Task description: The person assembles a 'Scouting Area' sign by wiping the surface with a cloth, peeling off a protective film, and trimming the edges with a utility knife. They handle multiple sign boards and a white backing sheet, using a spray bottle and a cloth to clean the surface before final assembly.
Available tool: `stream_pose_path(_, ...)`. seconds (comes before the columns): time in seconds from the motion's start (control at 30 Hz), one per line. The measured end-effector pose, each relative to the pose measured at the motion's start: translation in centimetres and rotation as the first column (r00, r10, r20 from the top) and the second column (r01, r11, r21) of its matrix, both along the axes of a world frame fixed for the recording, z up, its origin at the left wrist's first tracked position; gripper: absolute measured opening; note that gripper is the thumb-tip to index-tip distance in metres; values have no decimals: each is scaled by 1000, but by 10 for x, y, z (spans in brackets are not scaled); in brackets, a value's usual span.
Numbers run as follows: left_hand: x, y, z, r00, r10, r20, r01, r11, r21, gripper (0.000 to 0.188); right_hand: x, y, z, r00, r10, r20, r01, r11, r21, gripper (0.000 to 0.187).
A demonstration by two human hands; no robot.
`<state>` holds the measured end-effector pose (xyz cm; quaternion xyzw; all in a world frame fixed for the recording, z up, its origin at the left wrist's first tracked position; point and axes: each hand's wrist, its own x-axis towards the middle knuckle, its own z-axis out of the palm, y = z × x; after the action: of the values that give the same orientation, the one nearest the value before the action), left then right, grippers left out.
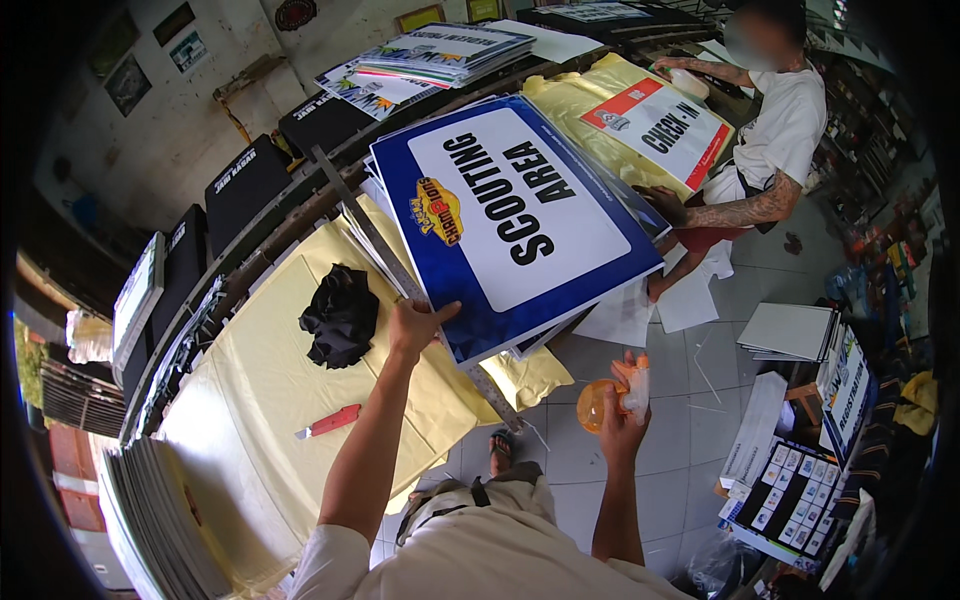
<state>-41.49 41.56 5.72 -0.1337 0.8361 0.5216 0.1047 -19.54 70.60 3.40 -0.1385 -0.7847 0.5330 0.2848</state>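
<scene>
My left hand (415, 327) is at the near left corner of a blue-bordered sign board (470, 285). Its thumb lies on the board's face, and the curled fingers are partly hidden. A long metal ruler (490, 398) runs along that board's left edge, passing under this hand. Away from the table, over the floor, my right hand (622, 425) grips an orange spray bottle (598, 404) with a whitish spray head. Left of my left hand, a crumpled black cloth (340, 315) and a red cutter knife (333, 420) rest on yellow sheeting (240, 420).
A person (775, 140) works at the far right beside a red-and-white sign (657, 130) on yellow wrap. Stacked printed boards (430, 60) lie at the back. Black boxes (245, 180) line the left. More boards (790, 332) and offcuts (708, 365) are on the tiled floor.
</scene>
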Motion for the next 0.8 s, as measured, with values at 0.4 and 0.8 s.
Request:
stream_pose_path(0.4, -12, -22, -25, 980, 105, -171, -144, 962, -232, 51, 1, -4, -8, 998, 51, 22, -47, 986, -163, 50)
stream_pose_path(0.8, -11, -22, -1, 999, -11, -43, 9, 998, -55, 49, -3, -11, -8, 993, 107, 39, -103, 990, -100, 52)
